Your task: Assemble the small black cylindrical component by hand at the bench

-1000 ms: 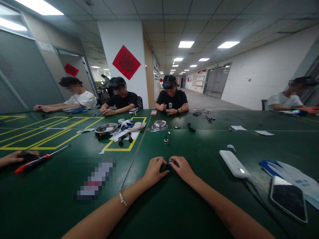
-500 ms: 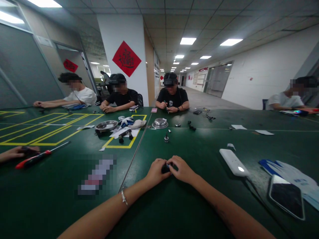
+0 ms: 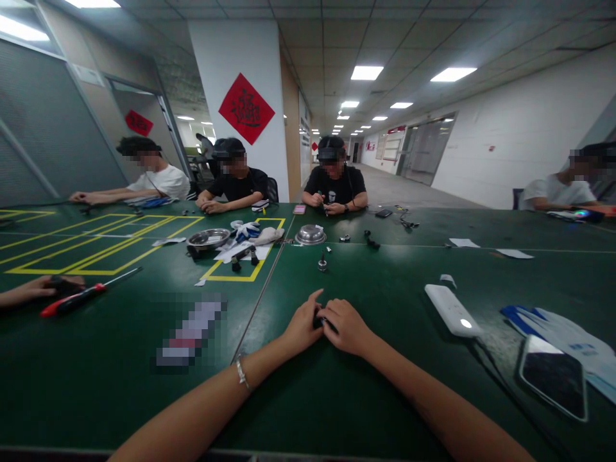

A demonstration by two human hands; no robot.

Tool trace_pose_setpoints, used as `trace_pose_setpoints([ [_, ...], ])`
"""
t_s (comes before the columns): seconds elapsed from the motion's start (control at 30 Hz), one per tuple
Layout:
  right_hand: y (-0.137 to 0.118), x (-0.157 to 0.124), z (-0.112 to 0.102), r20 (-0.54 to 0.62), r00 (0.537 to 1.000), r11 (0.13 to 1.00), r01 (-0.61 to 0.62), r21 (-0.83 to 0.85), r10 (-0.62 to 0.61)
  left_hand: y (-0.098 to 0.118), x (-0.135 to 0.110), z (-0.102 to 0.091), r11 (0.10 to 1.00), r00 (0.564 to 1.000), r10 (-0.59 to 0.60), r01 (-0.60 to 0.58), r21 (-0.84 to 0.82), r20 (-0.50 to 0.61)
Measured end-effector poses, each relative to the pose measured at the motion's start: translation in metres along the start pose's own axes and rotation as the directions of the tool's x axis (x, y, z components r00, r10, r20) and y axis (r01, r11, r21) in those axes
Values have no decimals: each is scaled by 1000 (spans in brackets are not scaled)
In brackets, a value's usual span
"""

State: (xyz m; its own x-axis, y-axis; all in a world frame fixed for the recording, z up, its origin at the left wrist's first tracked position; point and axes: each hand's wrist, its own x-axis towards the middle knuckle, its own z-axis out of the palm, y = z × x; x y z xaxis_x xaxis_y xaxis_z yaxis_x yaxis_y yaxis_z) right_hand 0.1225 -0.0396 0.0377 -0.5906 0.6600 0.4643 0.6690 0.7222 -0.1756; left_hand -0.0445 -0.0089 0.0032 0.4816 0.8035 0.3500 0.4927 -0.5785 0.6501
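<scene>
Over the green table [image 3: 269,410], my two hands meet around a small black part [image 3: 317,320], mostly hidden by the fingers. My left hand [image 3: 301,327] grips it from the left with its index finger sticking up and away. Curled in from the other side, my right hand [image 3: 350,326] has its fingertips on the same part. A small round metal piece with an upright stem [image 3: 322,264] stands beyond my hands, and a tiny metal piece [image 3: 328,249] lies just behind it.
On the right lie a white power bank [image 3: 450,310] with a cable, a phone [image 3: 553,375] and a glove [image 3: 572,337]. At left, a screwdriver [image 3: 91,292] lies near another person's hand [image 3: 33,292]. Metal bowls [image 3: 310,235] and gloves [image 3: 245,230] sit farther back; several people sit around.
My left index finger has lifted off the black part and straightened upward. My right fingers have curled further over the part. The camera view has shifted slightly.
</scene>
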Motion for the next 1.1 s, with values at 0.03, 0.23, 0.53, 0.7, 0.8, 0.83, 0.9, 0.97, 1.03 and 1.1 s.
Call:
trace_pose_setpoints([
  [0.03,0,0,1,-2,1000,1000,-12,-16,12,0,0,0,1000,1000,1,-1,3,1],
  [0.23,6,0,6,-71,989,991,-133,8,134,5,0,-1,1000,1000,-1,1,17,-9],
  [0.53,5,1,6,-19,989,989,-145,31,146,6,0,-2,998,1000,-12,11,62,14],
  [0.7,4,2,9,-6,987,986,-159,47,160,4,1,-2,998,1000,1,-3,69,21],
  [0.8,3,2,12,3,980,977,-201,68,201,6,1,-3,998,1000,0,-1,65,14],
  [0.83,4,2,13,5,976,973,-215,77,216,7,1,-3,998,1000,-1,1,61,12],
  [0.9,4,2,15,2,970,966,-244,90,245,8,1,-4,999,1000,-4,3,48,11],
  [0.97,5,2,16,-1,962,958,-272,95,273,9,1,-4,999,1000,-8,7,39,9],
  [1.03,5,1,16,6,956,951,-293,96,294,10,1,-4,999,1000,-13,13,34,15],
  [1.1,5,1,15,12,952,949,-304,82,304,10,1,-5,999,999,-15,14,36,28],
])
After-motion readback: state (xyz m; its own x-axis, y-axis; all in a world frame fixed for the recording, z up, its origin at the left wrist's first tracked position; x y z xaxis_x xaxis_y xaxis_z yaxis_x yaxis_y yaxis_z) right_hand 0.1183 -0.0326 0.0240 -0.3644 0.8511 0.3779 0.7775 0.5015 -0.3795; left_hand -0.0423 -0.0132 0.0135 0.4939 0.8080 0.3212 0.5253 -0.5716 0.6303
